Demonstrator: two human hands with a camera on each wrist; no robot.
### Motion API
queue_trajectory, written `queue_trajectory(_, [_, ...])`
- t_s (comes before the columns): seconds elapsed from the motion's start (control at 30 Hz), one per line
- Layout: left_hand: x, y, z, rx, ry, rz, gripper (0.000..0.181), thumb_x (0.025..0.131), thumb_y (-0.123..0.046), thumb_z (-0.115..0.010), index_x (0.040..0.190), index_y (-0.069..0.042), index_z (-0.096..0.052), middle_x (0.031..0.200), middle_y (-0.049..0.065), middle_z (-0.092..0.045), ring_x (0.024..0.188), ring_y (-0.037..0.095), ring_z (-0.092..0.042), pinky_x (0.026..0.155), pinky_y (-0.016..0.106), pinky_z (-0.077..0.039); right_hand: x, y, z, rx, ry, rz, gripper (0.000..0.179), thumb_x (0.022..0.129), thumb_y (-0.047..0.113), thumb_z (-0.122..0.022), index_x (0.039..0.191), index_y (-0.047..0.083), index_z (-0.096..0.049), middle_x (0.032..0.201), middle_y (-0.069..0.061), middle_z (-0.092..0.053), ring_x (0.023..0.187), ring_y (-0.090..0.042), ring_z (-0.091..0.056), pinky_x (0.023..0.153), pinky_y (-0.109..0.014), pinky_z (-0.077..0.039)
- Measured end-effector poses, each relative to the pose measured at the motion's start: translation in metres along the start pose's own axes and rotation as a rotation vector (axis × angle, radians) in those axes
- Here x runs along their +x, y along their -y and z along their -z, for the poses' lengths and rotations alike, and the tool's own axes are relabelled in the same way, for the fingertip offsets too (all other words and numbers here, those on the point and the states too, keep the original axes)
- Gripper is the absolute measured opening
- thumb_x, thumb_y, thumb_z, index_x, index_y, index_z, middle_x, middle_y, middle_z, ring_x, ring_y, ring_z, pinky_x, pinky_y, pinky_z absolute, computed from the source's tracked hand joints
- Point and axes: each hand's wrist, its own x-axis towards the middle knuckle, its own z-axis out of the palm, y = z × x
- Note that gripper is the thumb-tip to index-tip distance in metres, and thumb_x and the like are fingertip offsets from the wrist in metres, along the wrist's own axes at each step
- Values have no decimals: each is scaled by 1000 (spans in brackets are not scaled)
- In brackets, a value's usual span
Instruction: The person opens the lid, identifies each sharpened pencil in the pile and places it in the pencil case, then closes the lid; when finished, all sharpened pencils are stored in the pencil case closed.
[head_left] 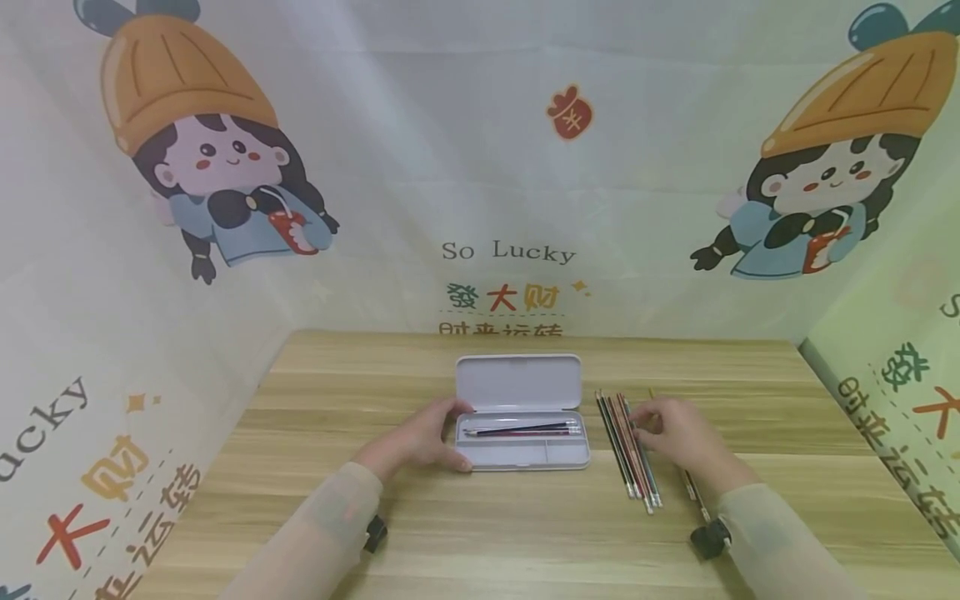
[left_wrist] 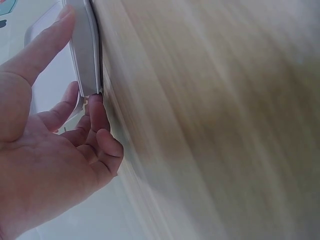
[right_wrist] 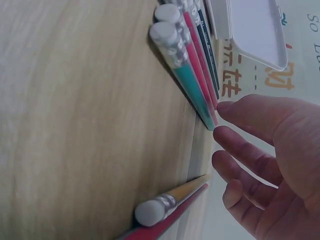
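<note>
My left hand [head_left: 420,437] holds the left end of an open white pencil case [head_left: 498,455], thumb at its near corner and fingers toward the hinge side. In the left wrist view, the thumb and fingertips span the case's end wall [left_wrist: 86,60]. Several pencils [head_left: 517,431] lie in the case's long compartment. To the right of the case, my right hand [head_left: 682,437] is beside a row of pencils [head_left: 628,458] with white erasers. In the right wrist view its thumb and forefinger are parted near the far end of a teal pencil [right_wrist: 192,82].
A yellow pencil [right_wrist: 187,190] and a red pencil [right_wrist: 172,215] lie apart, partly under the right hand and forearm. The case's raised lid [head_left: 517,383] stands behind its tray. A printed cloth [head_left: 510,183] hangs behind the wooden table [head_left: 510,542].
</note>
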Motion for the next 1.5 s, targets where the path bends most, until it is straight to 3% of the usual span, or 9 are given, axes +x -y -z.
queue_trajectory(0.4, [4, 1, -1, 4, 5, -3, 85, 64, -15, -98, 137, -4, -55, 136, 18, -60, 132, 36, -53, 120, 53, -39, 0, -5, 3, -81, 40, -29, 21, 88, 10, -75, 108, 5, -74, 96, -5, -75, 89, -21, -69, 85, -48, -61])
queue_trajectory(0.7, [6, -1, -1, -2, 9, -5, 85, 64, -14, -98, 137, -4, -55, 136, 18, -59, 133, 36, -52, 120, 53, -38, -1, -4, 7, -162, 44, -59, 38, 87, 12, -74, 123, 0, -69, 98, -10, -75, 88, -26, -71, 78, -49, -61])
queue_trajectory(1.2, [4, 2, -1, 18, 1, 5, 85, 63, -17, -98, 136, -5, -56, 135, 16, -61, 131, 36, -54, 119, 53, -40, 1, -4, 1, -231, 23, -45, 30, 84, 16, -77, 112, 5, -74, 86, -4, -74, 74, -17, -66, 63, -37, -58])
queue_trajectory(1.5, [3, 4, -1, 16, -6, 9, 86, 63, -17, -98, 137, -6, -56, 136, 16, -61, 132, 35, -54, 120, 52, -39, -1, 5, 1, -187, 2, -88, 29, 84, 16, -79, 109, 1, -74, 89, -10, -77, 77, -24, -71, 66, -43, -61])
